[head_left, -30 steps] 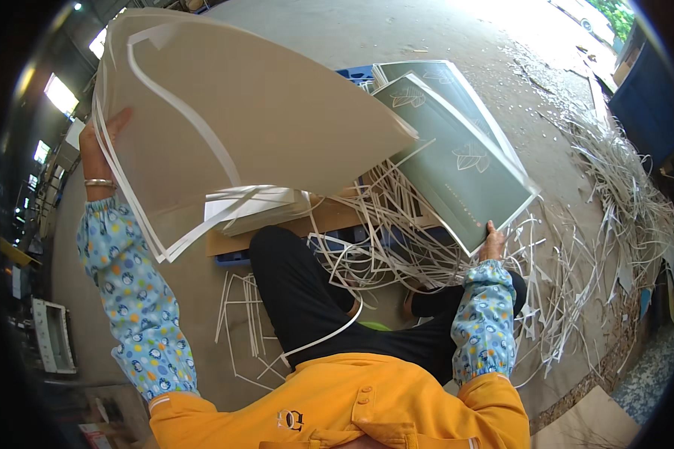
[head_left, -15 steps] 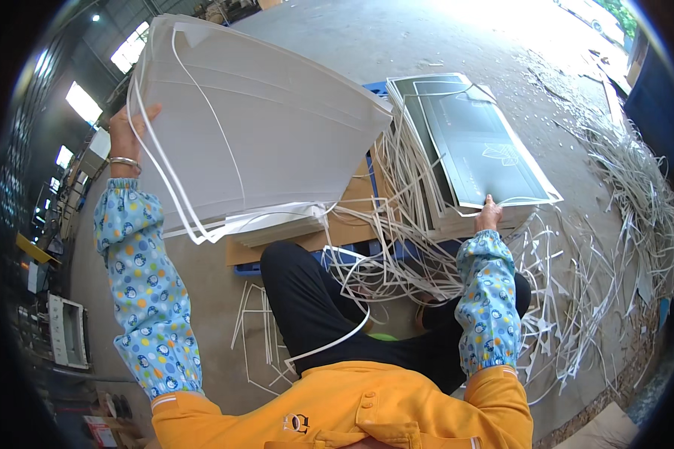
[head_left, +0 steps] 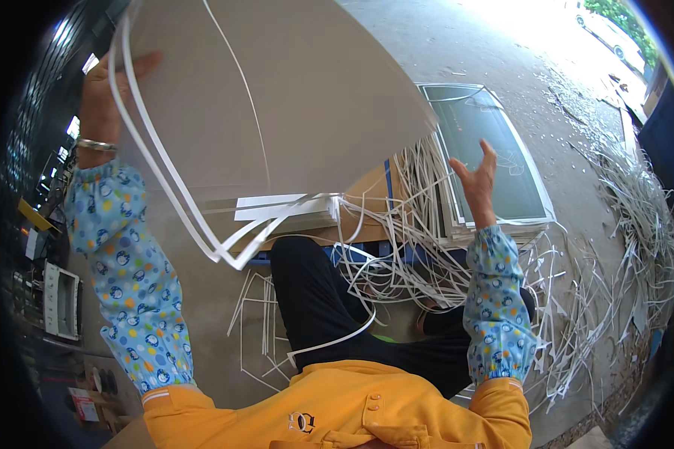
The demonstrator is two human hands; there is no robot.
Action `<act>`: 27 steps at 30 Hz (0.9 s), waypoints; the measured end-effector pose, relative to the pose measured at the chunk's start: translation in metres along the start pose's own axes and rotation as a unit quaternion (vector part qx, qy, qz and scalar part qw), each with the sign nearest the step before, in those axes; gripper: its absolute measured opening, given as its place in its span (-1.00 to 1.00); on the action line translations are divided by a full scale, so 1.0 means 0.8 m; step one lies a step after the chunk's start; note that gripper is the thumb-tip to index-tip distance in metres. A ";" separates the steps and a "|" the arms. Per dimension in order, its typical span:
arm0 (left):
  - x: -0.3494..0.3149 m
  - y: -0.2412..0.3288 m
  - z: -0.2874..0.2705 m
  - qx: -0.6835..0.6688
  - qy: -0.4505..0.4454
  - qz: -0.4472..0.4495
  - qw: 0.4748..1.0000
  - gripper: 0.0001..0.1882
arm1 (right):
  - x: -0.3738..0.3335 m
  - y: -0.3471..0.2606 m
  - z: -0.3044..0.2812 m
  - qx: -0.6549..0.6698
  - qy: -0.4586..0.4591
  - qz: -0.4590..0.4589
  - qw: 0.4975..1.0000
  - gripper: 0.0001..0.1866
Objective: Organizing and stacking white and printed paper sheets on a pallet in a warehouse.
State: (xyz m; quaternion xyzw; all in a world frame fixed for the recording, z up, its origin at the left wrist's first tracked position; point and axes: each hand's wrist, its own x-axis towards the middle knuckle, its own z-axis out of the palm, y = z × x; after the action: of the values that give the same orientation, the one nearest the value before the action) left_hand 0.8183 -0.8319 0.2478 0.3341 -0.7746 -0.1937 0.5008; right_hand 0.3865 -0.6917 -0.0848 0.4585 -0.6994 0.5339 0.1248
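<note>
My left hand [head_left: 111, 97] is raised at the upper left and grips the edge of a large pale sheet [head_left: 299, 105], tilted and partly out of the frame. Thin white strips [head_left: 174, 176] hang along that edge and bend sharply at the bottom. My right hand [head_left: 478, 183] is open, thumb and fingers apart, over the near part of a stack of green printed sheets [head_left: 472, 120]; nothing is in it. Beneath the pale sheet lies a stack of white sheets [head_left: 288, 213], mostly covered.
Tangled white strips [head_left: 404, 258] spill between the stacks and before my knees. Brown board [head_left: 374, 183] lies on a blue pallet [head_left: 378, 251]. More offcut strips [head_left: 629, 239] heap on the floor at the right. A white metal box [head_left: 62, 301] stands at the left.
My left hand has moved up and outward, bringing the pale sheet higher and closer. My right hand has let go of the printed stack's near edge, risen and opened.
</note>
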 end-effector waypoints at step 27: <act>-0.113 -0.139 0.346 -0.556 -0.065 -0.221 0.799 -0.67 | 0.199 -0.069 -0.281 -0.412 -0.146 -0.086 0.895 -0.57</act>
State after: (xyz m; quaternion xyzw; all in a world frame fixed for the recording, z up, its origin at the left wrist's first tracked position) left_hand 0.6283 -0.8550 0.0019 0.1469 -0.4694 -0.7178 0.4928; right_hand 0.2716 -0.5797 0.1454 0.4969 -0.8250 0.1122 0.2447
